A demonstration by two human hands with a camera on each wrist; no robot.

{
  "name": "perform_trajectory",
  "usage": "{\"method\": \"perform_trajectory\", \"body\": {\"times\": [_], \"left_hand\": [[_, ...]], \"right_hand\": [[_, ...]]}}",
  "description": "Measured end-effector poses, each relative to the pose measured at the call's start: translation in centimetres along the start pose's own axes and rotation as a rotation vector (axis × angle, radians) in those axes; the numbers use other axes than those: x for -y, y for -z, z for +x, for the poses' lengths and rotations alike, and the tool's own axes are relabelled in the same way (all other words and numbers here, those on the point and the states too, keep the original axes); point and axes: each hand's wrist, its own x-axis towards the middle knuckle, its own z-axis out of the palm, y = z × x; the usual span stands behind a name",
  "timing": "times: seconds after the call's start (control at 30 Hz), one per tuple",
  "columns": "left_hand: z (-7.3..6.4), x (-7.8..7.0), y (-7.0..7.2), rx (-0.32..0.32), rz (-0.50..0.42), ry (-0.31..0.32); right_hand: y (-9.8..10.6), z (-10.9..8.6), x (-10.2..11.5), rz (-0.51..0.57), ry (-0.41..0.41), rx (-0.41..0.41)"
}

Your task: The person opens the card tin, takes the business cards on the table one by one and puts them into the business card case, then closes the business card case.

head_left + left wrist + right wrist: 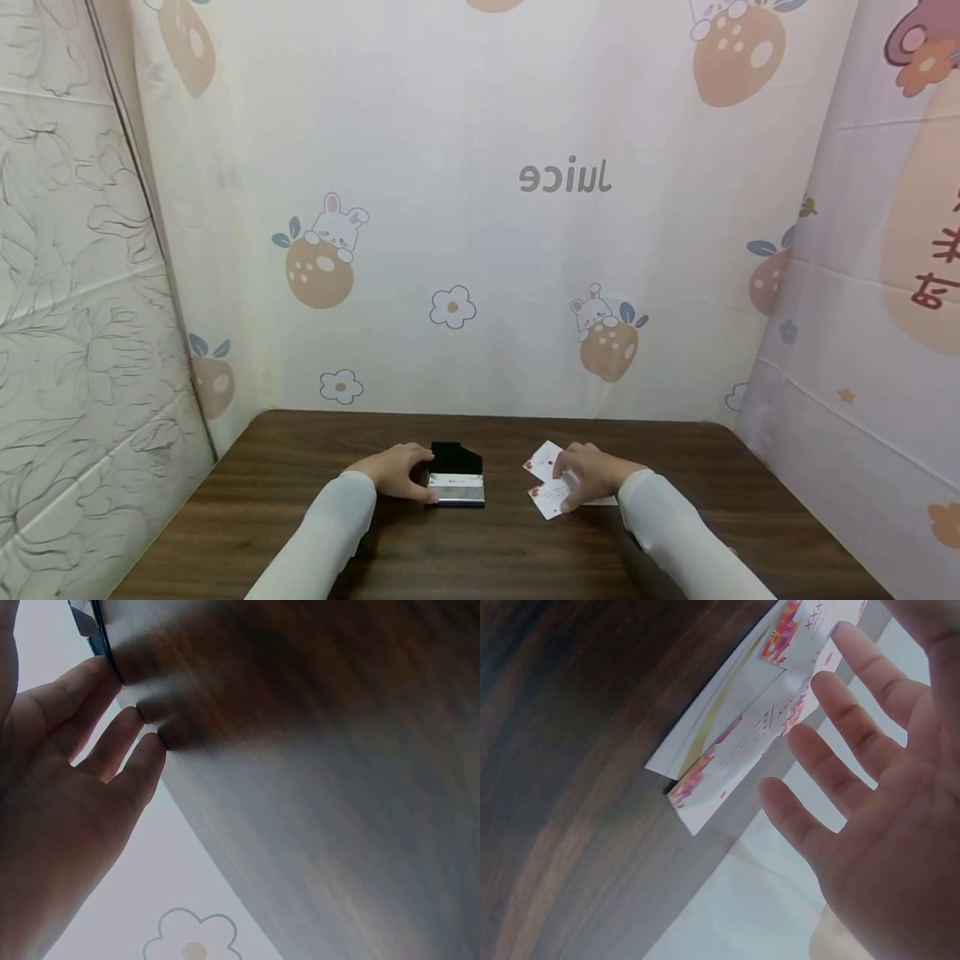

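On brown table [510, 558] before patterned backdrop [405, 167], cards [550, 498]

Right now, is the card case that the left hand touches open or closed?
The card case is open: in the head view, its black lid is swung back, and a white card shows inside.

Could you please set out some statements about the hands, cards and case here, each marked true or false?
1. The left hand touches the card case. True.
2. The card case is closed. False: its lid is open.
3. White cards lie to the right of the card case. True.
4. The right hand is at the card case. False: the right hand is at the white cards.
5. The tabletop is dark brown. True.
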Motion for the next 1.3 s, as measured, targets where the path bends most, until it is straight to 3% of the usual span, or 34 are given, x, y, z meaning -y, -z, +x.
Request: {"method": "perform_trajectory", "body": {"times": [0.23, 0.6, 0.77, 1.3], "left_hand": [[0.0, 0.0, -0.2, 0.004, -0.002, 0.009], [0.1, 0.1, -0.6, -0.004, -0.009, -0.005], [0.0, 0.0, -0.7, -0.009, -0.008, -0.004], [0.0, -0.2, -0.4, 0.002, 0.000, -0.001]], "right_hand": [[0.0, 0.2, -0.1, 0.049, 0.009, -0.026], [-1.0, 0.0, -1.6, 0.074, 0.117, -0.111], [-0.8, -0.4, -1.9, 0.104, 0.110, -0.152], [-0.4, -1.2, -2.5, 0.260, 0.069, -0.134]]}}
